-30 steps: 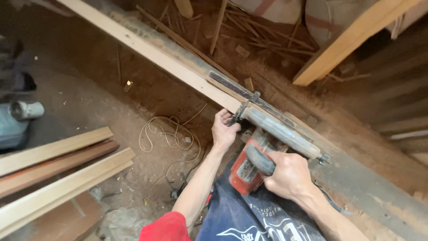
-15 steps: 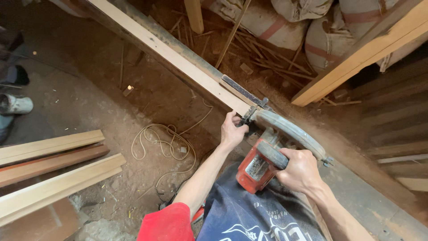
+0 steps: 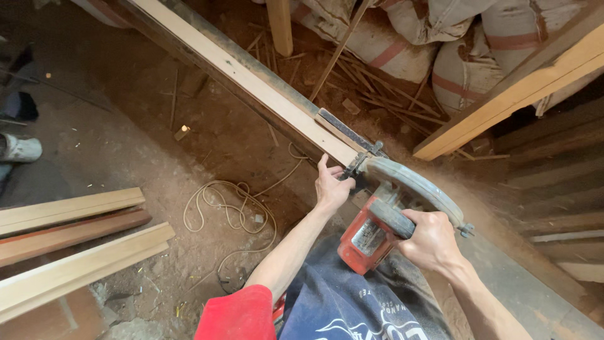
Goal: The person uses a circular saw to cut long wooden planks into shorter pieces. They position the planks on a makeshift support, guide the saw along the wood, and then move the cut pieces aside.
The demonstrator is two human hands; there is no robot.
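My right hand (image 3: 431, 242) grips the dark handle of a red circular saw (image 3: 371, 236) with a grey blade guard (image 3: 415, 189). The saw sits at the near end of a long pale wooden plank (image 3: 245, 72) that runs diagonally up to the far left on a dark bench (image 3: 535, 283). My left hand (image 3: 331, 187) rests against the plank's end, its fingers on the saw's front base beside the guard. The blade itself is hidden under the guard.
A coiled pale cord (image 3: 229, 211) lies on the sawdust-covered floor. Stacked wooden boards (image 3: 69, 242) lie at the left. Stuffed sacks (image 3: 440, 44) and thin wood strips are behind the bench. A slanting beam (image 3: 522, 88) crosses at the right. Another person's shoe (image 3: 19, 148) is at the left edge.
The saw and both hands have shifted slightly along the plank, and the view has tilted so more of the sacks shows. Both hands keep their hold.
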